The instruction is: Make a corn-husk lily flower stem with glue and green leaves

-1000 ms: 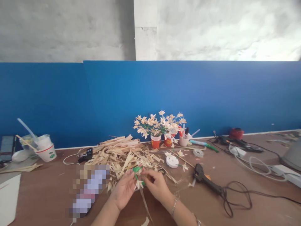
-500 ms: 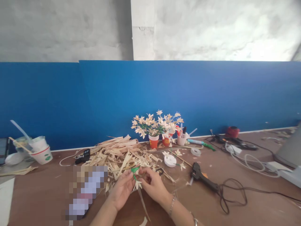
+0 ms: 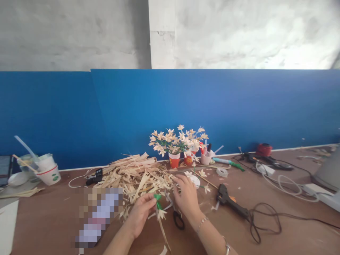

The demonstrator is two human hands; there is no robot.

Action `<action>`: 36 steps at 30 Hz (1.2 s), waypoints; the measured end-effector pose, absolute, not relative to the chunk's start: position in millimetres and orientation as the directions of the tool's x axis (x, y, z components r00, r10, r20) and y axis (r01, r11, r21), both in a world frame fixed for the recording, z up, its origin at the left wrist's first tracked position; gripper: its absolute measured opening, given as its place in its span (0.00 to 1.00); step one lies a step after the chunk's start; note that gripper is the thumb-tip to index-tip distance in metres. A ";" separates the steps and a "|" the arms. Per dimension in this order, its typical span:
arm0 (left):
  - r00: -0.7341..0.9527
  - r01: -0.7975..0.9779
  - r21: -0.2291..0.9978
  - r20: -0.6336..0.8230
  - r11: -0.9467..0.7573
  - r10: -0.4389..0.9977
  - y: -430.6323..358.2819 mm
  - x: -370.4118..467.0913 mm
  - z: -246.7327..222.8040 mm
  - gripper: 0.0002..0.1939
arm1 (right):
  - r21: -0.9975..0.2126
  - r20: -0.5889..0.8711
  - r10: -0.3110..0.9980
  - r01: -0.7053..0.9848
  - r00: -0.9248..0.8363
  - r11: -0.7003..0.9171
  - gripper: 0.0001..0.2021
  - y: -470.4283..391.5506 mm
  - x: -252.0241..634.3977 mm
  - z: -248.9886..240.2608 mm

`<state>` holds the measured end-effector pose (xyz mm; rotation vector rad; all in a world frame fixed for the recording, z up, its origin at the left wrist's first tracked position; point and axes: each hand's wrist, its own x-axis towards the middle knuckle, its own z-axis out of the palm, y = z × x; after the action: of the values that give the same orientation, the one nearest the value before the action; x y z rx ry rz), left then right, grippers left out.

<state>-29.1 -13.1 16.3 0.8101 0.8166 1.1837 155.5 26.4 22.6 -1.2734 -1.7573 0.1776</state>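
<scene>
The left hand [image 3: 141,213] pinches the green stem [image 3: 158,204] of an artificial flower [image 3: 161,214] between thumb and forefinger, its pale bloom hanging just below the grip. The right hand [image 3: 186,194], fingers parted, reaches beside the dried husk strips [image 3: 143,177].

The held flower [image 3: 161,214] looks matt and papery; the husks [image 3: 140,168], rough; the glue gun [image 3: 225,195], matt plastic.
</scene>
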 end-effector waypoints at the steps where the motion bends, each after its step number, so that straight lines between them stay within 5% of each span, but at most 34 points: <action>1: 0.193 -0.409 0.891 -0.127 0.197 0.973 -13.8 -27.9 17.1 0.08 | -0.676 0.547 0.836 0.566 -0.042 0.471 0.12 23.9 150.5 22.8; 4: 0.225 -0.273 0.935 -0.166 0.226 0.960 -15.1 -24.5 18.0 0.13 | -0.927 0.300 0.938 0.176 -0.176 0.330 0.11 15.5 133.8 20.8; 6: 0.241 -0.203 0.953 -0.174 0.224 0.955 -15.1 -23.2 17.4 0.14 | -0.982 0.156 0.946 0.056 -0.284 0.179 0.12 11.5 126.4 19.3; 16: 0.198 -0.188 0.964 -0.149 0.186 0.969 -14.6 -19.3 19.7 0.13 | -0.943 0.258 0.917 0.127 -0.304 0.308 0.04 9.3 130.8 25.7; 30: 0.196 -0.250 0.934 -0.208 0.254 0.958 -12.7 -23.3 18.6 0.09 | -0.990 0.134 0.932 -0.009 -0.337 0.139 0.07 13.0 126.3 20.4; 36: 0.186 -0.246 0.942 -0.187 0.230 0.965 -13.9 -22.0 20.6 0.10 | -0.978 0.192 0.944 0.030 -0.267 0.208 0.06 17.5 119.3 17.6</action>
<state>-22.0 -13.9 20.6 0.9337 0.9928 1.0555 119.3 17.5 17.6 -0.9590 -1.5340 1.2142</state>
